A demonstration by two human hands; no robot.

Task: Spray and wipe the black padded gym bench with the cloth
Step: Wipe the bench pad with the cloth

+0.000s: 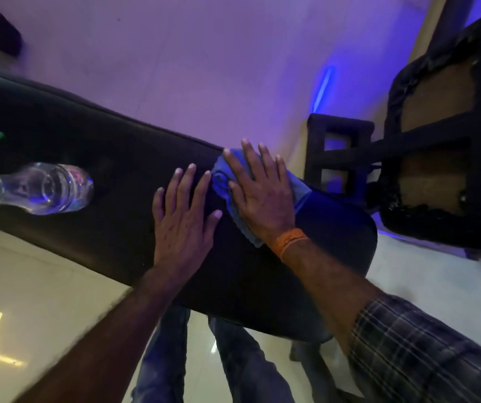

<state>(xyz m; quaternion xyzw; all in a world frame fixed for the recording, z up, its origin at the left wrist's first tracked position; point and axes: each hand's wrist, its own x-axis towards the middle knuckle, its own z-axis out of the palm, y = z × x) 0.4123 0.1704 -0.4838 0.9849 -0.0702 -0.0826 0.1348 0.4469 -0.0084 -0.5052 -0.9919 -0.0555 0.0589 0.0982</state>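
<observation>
The black padded gym bench [111, 170] runs diagonally from the upper left to the lower right of the head view. My right hand [258, 193] lies flat on a blue cloth [221, 184] and presses it onto the pad near the bench's far edge. Its wrist carries an orange band. My left hand [185, 216] rests flat beside it on the bare pad, fingers spread, holding nothing. A clear spray bottle [50, 189] with a green trigger head lies on its side on the bench at the left.
Another black padded seat on a dark metal frame [437, 141] stands at the right, close to the bench's end. Pale tiled floor [30, 286] lies below the bench. My legs in jeans [242, 365] stand under its near edge. A purple-lit wall is behind.
</observation>
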